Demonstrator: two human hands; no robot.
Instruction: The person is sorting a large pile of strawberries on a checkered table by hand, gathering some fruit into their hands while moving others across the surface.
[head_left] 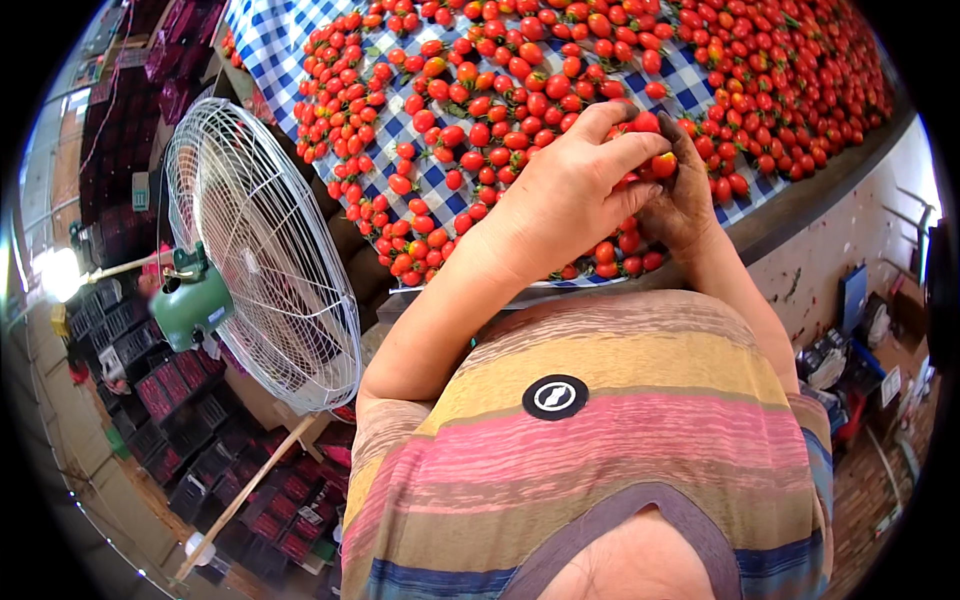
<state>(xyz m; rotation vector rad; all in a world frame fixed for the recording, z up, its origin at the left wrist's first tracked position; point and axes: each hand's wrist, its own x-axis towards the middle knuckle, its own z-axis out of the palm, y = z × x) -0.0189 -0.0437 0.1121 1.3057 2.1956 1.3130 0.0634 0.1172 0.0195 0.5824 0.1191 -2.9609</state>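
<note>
Small red cherry tomatoes (535,105) lie loose across a blue-and-white checked cloth (272,45) in front of me. Over the near part of the cloth, my left hand (575,185) is closed, its fingers bent and its thumb pointing right. My right hand (688,200) is cupped just beside it, fingers curled upward. Between the two hands are a few cherry tomatoes, one with an orange-yellow patch (664,165). Dark stains mark the fingertips. My left fingers and thumb partly cover the tomatoes in my right palm.
A large fan with a white wire cage (255,255) and green motor (192,305) stands close on my left. Stacked dark crates (180,390) with red contents lie beyond it. The table's dark edge (830,195) runs along the right, with boxes and clutter (850,350) below.
</note>
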